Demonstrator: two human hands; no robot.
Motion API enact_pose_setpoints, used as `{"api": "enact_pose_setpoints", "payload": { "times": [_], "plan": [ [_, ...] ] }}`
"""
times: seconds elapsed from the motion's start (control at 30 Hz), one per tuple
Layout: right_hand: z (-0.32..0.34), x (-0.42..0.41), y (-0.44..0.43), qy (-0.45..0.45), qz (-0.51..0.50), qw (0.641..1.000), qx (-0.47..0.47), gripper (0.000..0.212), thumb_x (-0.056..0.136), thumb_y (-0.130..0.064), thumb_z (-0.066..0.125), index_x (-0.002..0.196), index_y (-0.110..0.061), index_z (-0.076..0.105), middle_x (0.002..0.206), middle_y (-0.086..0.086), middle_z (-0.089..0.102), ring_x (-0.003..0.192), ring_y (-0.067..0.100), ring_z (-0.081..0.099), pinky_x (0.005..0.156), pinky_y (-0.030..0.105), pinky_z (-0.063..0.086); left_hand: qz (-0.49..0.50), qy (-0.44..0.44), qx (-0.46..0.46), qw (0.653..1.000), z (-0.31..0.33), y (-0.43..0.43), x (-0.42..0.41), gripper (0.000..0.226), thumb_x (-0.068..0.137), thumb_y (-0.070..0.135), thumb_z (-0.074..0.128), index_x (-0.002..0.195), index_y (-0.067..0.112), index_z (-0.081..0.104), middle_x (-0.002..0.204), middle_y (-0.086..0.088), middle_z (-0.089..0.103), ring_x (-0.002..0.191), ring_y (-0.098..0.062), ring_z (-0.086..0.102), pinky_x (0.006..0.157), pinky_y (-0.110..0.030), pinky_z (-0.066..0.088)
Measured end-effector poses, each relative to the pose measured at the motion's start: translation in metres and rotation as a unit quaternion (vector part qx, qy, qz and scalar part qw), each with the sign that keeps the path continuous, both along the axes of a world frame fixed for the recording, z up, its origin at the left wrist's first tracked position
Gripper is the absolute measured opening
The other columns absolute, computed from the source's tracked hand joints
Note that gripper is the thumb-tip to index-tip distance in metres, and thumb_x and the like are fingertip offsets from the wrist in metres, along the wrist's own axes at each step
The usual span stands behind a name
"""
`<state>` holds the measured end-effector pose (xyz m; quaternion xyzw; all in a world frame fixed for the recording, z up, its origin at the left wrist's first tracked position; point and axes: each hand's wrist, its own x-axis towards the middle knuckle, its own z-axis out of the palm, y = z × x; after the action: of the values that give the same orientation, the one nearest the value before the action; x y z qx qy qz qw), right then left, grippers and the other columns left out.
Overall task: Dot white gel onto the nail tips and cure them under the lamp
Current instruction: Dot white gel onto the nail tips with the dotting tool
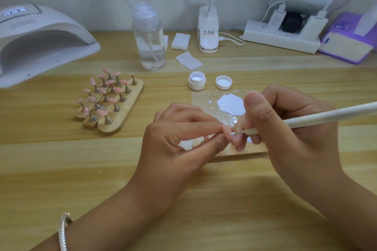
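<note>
The wooden counter (61,169) carried all the work. At its far left sat the curing lamp (40,32), display lit, its mouth facing the middle. Near the middle, the left hand (173,149) curled its fingers (204,126) round 1 pink nail tip (227,130), pinching it between thumb and forefinger. The right hand (289,128) pinched a white dotting tool (326,115) like a pen. The tool's fine point was touching that tip or just beside it; the view did not settle which.

Left of the hands stood a wooden stand (130,104) bearing more than 10 other nail tips (110,82) on small pegs, well apart from the lamp. Just beyond the right hand lay a clear sheet (204,98) with a puddle of white gel (231,105). Beyond that stood the open jar (196,82), its lid (223,82) to the right.

The step in hand looked like dotting, with curing not yet begun. The next move would likely call for a light, steady touch, a fresh load from the puddle, then setting the tip on a peg without smearing the wet gel.
</note>
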<state>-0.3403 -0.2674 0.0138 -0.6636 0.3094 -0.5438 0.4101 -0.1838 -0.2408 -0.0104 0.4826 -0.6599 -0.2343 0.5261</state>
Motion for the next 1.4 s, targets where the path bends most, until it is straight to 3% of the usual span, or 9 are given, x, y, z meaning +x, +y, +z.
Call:
{"api": "enact_pose_setpoints", "payload": {
  "times": [1.03, 1.17, 1.27, 1.4],
  "plan": [
    [-0.002, -0.002, -0.001, 0.014, -0.003, 1.0, 0.005, 0.031, 0.094, -0.023, 0.058, 0.064, -0.013, 0.057, 0.055, -0.004, 0.065, 0.047, 0.007, 0.062, 0.052, 0.012, 0.046, 0.002, -0.006, 0.002, 1.0, 0.0, 0.001, 0.0, 0.008, 0.077, 0.027, 0.077, 0.083, 0.023, 0.081, 0.082, 0.01, 0.075, 0.092, -0.02, 0.064, 0.087, -0.054, 0.044],
    [0.003, -0.004, -0.004, -0.023, -0.006, 1.0, 0.007, 0.033, 0.094, -0.025, 0.058, 0.062, -0.019, 0.056, 0.052, -0.005, 0.062, 0.044, 0.015, 0.06, 0.049, 0.016, 0.045, 0.0, 0.006, 0.009, 1.0, -0.001, 0.0, 0.0, 0.007, 0.078, 0.027, 0.077, 0.084, 0.025, 0.081, 0.083, 0.014, 0.075, 0.093, -0.02, 0.064, 0.088, -0.054, 0.043],
    [0.01, -0.008, -0.009, -0.057, -0.022, 0.998, 0.014, 0.035, 0.089, -0.04, 0.063, 0.059, -0.023, 0.057, 0.049, -0.011, 0.056, 0.042, 0.022, 0.057, 0.048, 0.023, 0.044, 0.0, 0.012, 0.008, 1.0, -0.002, 0.0, 0.0, 0.004, 0.079, 0.028, 0.078, 0.082, 0.029, 0.08, 0.084, 0.018, 0.075, 0.093, -0.018, 0.064, 0.088, -0.054, 0.043],
    [0.016, -0.016, -0.018, -0.097, -0.053, 0.994, 0.005, 0.035, 0.085, -0.046, 0.066, 0.06, -0.024, 0.055, 0.052, -0.014, 0.051, 0.039, 0.012, 0.05, 0.048, 0.018, 0.04, -0.004, 0.021, 0.001, 1.0, -0.002, 0.0, 0.0, 0.005, 0.081, 0.034, 0.076, 0.085, 0.034, 0.079, 0.086, 0.023, 0.074, 0.093, -0.016, 0.066, 0.089, -0.054, 0.043]
  ]
}}
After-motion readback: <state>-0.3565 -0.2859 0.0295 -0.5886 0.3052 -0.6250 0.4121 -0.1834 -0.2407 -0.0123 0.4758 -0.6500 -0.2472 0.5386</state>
